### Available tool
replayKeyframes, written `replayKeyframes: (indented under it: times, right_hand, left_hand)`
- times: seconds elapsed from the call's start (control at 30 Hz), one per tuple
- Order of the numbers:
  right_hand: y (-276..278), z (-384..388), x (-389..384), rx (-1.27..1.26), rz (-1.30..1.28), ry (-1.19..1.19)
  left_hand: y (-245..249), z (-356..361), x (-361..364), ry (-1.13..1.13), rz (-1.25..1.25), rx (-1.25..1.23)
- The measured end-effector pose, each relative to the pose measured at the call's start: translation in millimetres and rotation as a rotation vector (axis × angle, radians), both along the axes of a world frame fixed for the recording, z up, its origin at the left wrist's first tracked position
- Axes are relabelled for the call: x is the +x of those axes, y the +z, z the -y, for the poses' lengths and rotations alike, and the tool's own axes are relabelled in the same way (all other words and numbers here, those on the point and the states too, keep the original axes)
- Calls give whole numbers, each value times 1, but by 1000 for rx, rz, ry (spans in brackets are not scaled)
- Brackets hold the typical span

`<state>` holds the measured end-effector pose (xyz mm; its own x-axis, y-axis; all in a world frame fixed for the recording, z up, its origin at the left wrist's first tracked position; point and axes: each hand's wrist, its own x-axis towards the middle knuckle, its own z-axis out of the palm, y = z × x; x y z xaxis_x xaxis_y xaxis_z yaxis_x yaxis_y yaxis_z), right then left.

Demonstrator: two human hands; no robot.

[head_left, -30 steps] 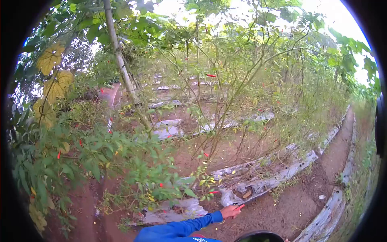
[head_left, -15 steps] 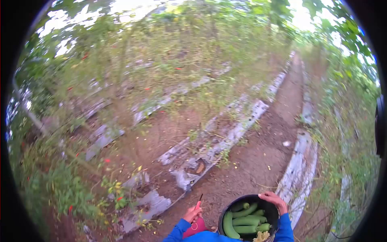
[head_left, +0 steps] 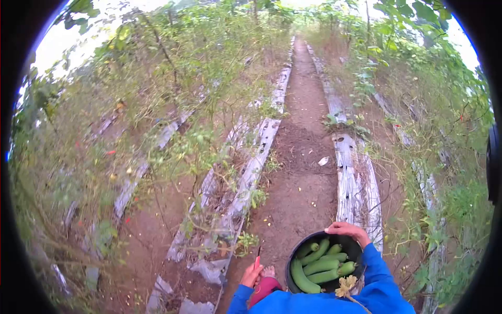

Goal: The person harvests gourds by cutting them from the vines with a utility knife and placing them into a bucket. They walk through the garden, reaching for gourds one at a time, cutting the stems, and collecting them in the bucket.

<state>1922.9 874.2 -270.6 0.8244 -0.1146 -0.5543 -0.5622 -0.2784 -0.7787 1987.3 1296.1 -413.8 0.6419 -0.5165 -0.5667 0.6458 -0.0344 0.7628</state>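
Note:
My left hand [head_left: 252, 276] is closed around the red handle of a small knife [head_left: 258, 256], its thin dark blade pointing up. At the rim of a black bucket [head_left: 291, 261], my right hand [head_left: 348, 231] grips the far right edge, fingers over the lip. Several long green gourds [head_left: 321, 265] lie inside the bucket, smooth and slightly curved. In front of the bucket's near side is a dried, yellowish-brown leaf [head_left: 345, 286] on a stalk. The bucket is held against my body, and its underside is hidden.
A dirt path [head_left: 298, 199] runs straight ahead between beds covered in torn silver plastic mulch [head_left: 345, 172]. Thin plants [head_left: 193, 152] with scattered red fruits crowd both sides. A pale scrap [head_left: 323, 161] lies on the path. My bare foot [head_left: 269, 271] shows below.
My view has swung right, so the path now lies more nearly straight ahead. The knife stays in my left hand, and my right hand keeps its hold on the bucket rim.

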Motion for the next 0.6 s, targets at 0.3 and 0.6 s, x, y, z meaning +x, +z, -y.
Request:
replayKeyframes:
  times: [0.3, 0.6]
  right_hand:
    - [46, 52, 76, -17, 94, -211]
    - [32, 139, 169, -70, 83, -329]
  left_hand:
    - [53, 125, 192, -312, 375, 3]
    - [71, 239, 301, -299, 336, -54]
